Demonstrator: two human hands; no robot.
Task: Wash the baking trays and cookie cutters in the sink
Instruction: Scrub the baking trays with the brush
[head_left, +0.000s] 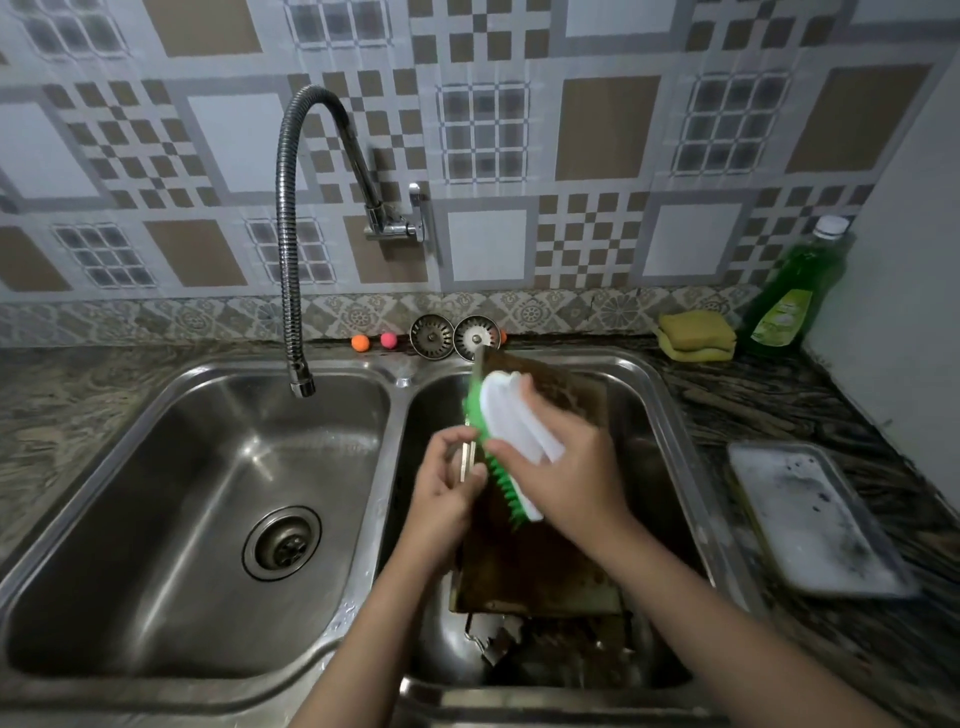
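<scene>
We cannot see much under the brown baking tray in the right bowl of the sink, because the tray and both arms cover it; some dark metal bits poke out below its near end, but we cannot tell what they are. The tray's far end leans up by the back rim, and its near end dips down into the bowl. Our left hand is on the tray's left edge, with the fingers curled round it. Our right hand is wrapped round a white brush with green bristles (the bristles press on the tray's left side, just beside the left hand). A second tray, full of white foam, lies on the counter to the right, well apart from the hands. A green soap bottle and a yellow sponge sit in the back corner. The tap hangs over the left bowl.
</scene>
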